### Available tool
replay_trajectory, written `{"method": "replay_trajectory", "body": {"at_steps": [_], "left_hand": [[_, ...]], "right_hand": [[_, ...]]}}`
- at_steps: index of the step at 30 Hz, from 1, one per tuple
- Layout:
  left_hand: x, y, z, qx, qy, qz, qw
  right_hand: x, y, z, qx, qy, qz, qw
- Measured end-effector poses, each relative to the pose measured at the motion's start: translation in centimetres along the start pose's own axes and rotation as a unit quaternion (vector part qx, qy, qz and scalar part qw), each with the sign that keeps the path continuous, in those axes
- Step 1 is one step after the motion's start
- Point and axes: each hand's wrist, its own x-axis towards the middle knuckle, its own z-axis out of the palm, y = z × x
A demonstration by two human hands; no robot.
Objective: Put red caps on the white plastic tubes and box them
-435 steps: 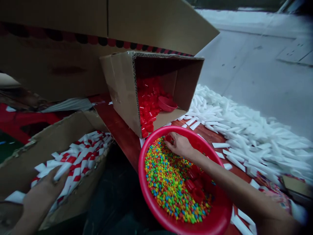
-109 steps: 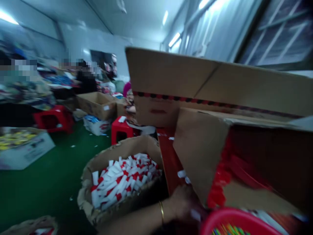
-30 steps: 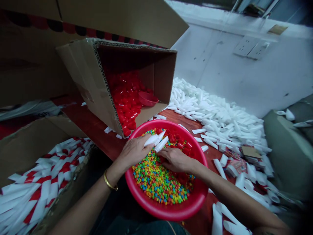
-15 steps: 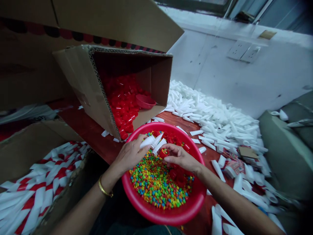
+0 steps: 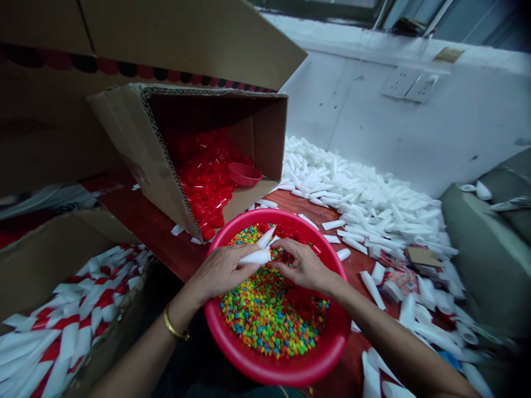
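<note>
White plastic tubes (image 5: pixel 258 257) with tapered ends stick out of my left hand (image 5: pixel 226 268), which is closed around them. One lies level with its wide end toward the right, and another points up and away. My right hand (image 5: pixel 305 265) is curled at the wide ends of these tubes, its thumb and fingers closed round a red cap that they mostly hide. Both hands are over a red basin (image 5: pixel 276 376) of small multicoloured candies (image 5: pixel 269 315). More red caps (image 5: pixel 301 298) lie among the candies along the basin's right and far sides.
A cardboard box (image 5: pixel 166 160) on its side holds a heap of red caps (image 5: pixel 203 177) and a small red bowl (image 5: pixel 244 174). White tubes (image 5: pixel 352 193) are piled along the wall. At left, another carton (image 5: pixel 103 226) contains white tubes with red caps (image 5: pixel 62 326).
My left hand has tilted one tube from slanting to nearly level. My right hand has brought the candy-filled red cap left to the tube ends, and the cap is now mostly out of sight.
</note>
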Motion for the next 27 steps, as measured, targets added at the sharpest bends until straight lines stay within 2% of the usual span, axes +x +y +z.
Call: {"method": "replay_trajectory", "body": {"at_steps": [7, 11, 13, 14, 16, 18, 20, 22, 24, 26, 27], "left_hand": [[-0.1, -0.2, 0.5, 0.042, 0.024, 0.012, 0.999], [-0.1, -0.7, 0.7, 0.074, 0.008, 0.023, 0.997], [-0.1, -1.0, 0.6, 0.084, 0.003, 0.035, 0.996], [-0.1, -1.1, 0.5, 0.089, 0.002, 0.046, 0.995], [-0.2, -1.1, 0.5, 0.104, 0.007, 0.073, 0.992], [-0.2, -1.0, 0.5, 0.125, 0.026, 0.088, 0.988], [-0.2, -0.9, 0.7, 0.144, 0.047, 0.079, 0.985], [-0.1, -0.7, 0.8, 0.144, 0.053, 0.054, 0.987], [0.0, -0.6, 0.9, 0.133, 0.051, 0.036, 0.989], [-0.1, -0.6, 0.9, 0.13, 0.052, 0.041, 0.989], [-0.2, -0.7, 1.0, 0.136, 0.053, 0.05, 0.988]], "right_hand": [[-0.1, -0.9, -0.3, -0.103, -0.023, -0.067, 0.992], [0.1, -1.2, -0.6, -0.092, -0.056, -0.101, 0.989], [0.3, -1.2, -0.4, -0.059, -0.069, -0.088, 0.992], [0.4, -1.1, -0.2, -0.029, -0.077, -0.062, 0.995], [0.7, -1.1, 0.7, 0.059, -0.09, 0.04, 0.993], [1.0, -1.0, 1.5, 0.15, -0.109, 0.16, 0.97], [1.3, -1.1, 1.8, 0.184, -0.105, 0.221, 0.952], [1.5, -1.4, 1.4, 0.16, -0.066, 0.181, 0.968], [1.6, -1.6, 0.6, 0.117, -0.024, 0.09, 0.989], [1.5, -1.8, 0.0, 0.069, -0.028, 0.024, 0.997], [1.5, -1.9, -0.1, 0.049, -0.039, 0.021, 0.998]]}}
